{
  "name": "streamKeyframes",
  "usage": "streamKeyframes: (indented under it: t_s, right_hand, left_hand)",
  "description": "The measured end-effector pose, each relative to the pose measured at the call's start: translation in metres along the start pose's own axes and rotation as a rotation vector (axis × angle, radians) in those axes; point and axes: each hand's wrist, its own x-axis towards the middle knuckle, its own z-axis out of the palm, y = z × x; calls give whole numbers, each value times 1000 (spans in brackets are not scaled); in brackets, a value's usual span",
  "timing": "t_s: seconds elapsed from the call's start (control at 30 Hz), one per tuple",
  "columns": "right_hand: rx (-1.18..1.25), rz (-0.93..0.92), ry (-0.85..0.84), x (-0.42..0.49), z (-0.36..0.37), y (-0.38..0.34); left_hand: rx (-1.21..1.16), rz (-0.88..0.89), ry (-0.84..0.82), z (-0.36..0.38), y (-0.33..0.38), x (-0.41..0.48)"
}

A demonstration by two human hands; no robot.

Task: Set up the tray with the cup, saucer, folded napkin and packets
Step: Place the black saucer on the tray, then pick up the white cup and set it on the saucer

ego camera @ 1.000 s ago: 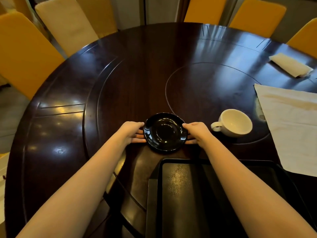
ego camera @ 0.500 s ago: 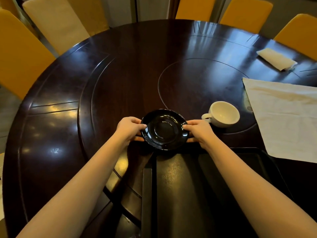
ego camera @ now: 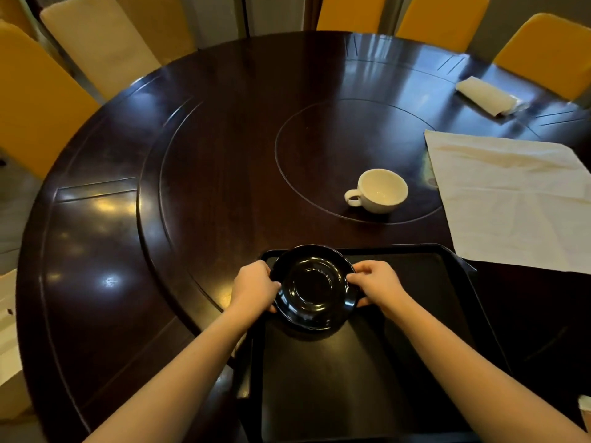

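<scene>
Gripping a black saucer [ego camera: 315,287] by opposite rims, left hand [ego camera: 254,287] and right hand [ego camera: 377,284] curled, over black tray [ego camera: 415,362], white cup [ego camera: 380,190] beyond on table [ego camera: 208,155].

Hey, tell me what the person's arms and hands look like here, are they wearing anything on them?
Nothing worn shows. The left hand and right hand are bare, with no gloves, rings or watch in view. The left forearm and right forearm are uncovered down to the picture's bottom edge; no sleeve or cuff shows.
</scene>
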Motion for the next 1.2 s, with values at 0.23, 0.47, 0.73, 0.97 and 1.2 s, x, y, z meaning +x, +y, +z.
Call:
streamKeyframes:
  t_s: [0.23, 0.47, 0.73, 0.97, 1.2]
  right_hand:
    - [-92, 14, -30, -2, -10, 15]
    - [-384, -82, -175, 1, -33, 12]
    - [-1059, -267, -206, 5, -111, -19]
    - [-1171, -297, -38, 32, -168, -39]
    - [-1001, -296, -111, 81, -186, -40]
  left_hand:
    - [269, 14, 42, 18, 13, -14]
    - [434, 56, 77, 7, 31, -20]
    - [453, 366, -212, -16, 99, 4]
    - [499, 352, -406, -11, 159, 53]
    - [536, 295, -420, 8, 184, 104]
